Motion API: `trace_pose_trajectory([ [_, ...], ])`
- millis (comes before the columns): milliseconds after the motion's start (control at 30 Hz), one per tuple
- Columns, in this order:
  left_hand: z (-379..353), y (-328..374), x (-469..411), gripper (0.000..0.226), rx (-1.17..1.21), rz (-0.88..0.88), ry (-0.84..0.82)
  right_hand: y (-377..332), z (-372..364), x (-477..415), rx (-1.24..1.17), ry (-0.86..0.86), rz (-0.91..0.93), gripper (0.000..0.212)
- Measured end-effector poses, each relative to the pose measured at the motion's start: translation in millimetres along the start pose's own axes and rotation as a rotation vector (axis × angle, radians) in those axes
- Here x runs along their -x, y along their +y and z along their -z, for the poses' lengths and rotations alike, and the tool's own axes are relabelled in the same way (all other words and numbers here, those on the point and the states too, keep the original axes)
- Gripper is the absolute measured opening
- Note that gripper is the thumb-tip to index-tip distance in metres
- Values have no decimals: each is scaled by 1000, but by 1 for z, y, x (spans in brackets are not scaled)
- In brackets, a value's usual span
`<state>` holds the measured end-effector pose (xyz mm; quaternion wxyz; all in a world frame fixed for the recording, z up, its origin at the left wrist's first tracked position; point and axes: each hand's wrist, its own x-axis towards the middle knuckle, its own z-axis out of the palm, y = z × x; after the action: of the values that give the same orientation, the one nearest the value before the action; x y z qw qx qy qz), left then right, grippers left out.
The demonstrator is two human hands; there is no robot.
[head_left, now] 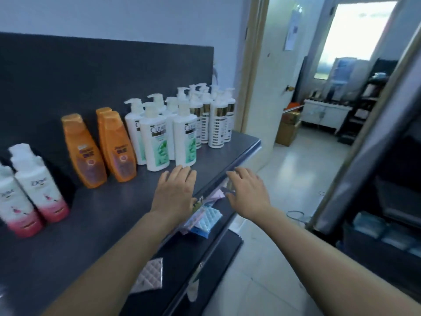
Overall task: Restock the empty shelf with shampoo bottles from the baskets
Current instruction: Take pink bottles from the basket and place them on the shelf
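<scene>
The dark shelf [95,215] holds rows of shampoo bottles. Two pink-and-white Dove bottles [41,185] stand at the left, then two orange bottles [84,151], then several white Clear pump bottles [156,142], then several white-and-gold pump bottles [216,124] at the right end. My left hand [174,191] hovers flat over the shelf, just in front of the nearest Clear bottle [185,137], holding nothing. My right hand [247,190] is spread with relaxed fingers beyond the shelf's front edge, empty. No basket is in view.
Below the front edge, lower shelves hold packaged sponges [206,218] and a quilted pack [149,275]. A tiled floor [262,258] lies to the right, a dark rack [387,179] stands at far right, and an open doorway [319,110] leads to another room.
</scene>
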<state>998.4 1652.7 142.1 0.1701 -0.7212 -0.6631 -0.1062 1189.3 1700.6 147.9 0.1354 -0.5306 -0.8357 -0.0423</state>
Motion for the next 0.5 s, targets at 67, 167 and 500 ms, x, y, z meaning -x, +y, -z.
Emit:
trace_pose_trajectory([
  [67,-4,41,-5,76,43,-52,-9,37,6,31,30,-17,-77,55],
  [167,-1,107,-8,69,91,-160,-25,91,16,83,59,-56,-194,52],
  [500,1,322,10,63,222,-465,-37,240,48,270,134,-139,-566,50],
])
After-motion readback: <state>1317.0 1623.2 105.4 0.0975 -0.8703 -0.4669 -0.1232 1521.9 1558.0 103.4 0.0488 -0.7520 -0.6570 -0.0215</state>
